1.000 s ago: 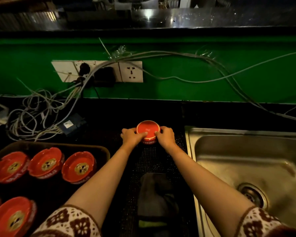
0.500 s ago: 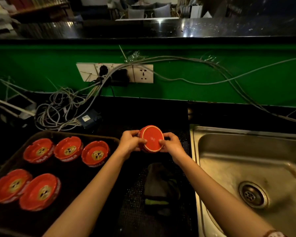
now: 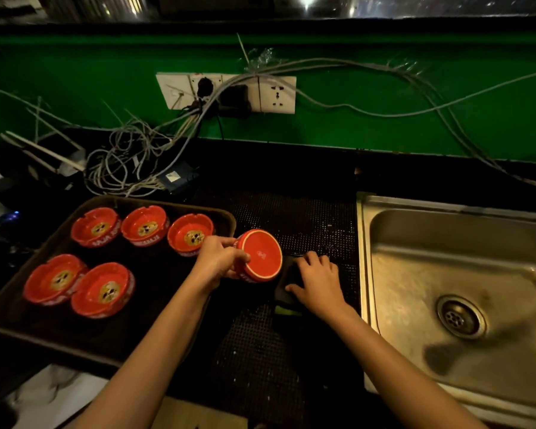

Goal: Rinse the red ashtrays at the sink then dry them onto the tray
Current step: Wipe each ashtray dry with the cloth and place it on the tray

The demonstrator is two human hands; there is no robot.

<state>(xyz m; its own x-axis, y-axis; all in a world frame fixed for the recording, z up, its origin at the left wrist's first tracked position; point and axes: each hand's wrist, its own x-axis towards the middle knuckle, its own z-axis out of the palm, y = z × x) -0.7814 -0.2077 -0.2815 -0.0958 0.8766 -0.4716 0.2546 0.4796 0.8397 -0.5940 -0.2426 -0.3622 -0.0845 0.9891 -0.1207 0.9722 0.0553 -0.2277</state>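
Right hand (image 3: 317, 281) has left the ashtray (image 3: 262, 255) and now lies on the dark cloth (image 3: 283, 289) on the worktop (image 3: 384, 178), fingers bent, grip unclear. Ashtray is red and tilted, white-ringed underside up, just off the tray's (image 3: 19, 323) right edge. Left hand (image 3: 218, 260) alone grips its rim.

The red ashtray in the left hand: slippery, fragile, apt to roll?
The ashtray looks rigid and glossy, so probably slick when wet and breakable if dropped. The left hand alone holds it tilted, so it seems fairly light. Being round, it could roll if set on edge.
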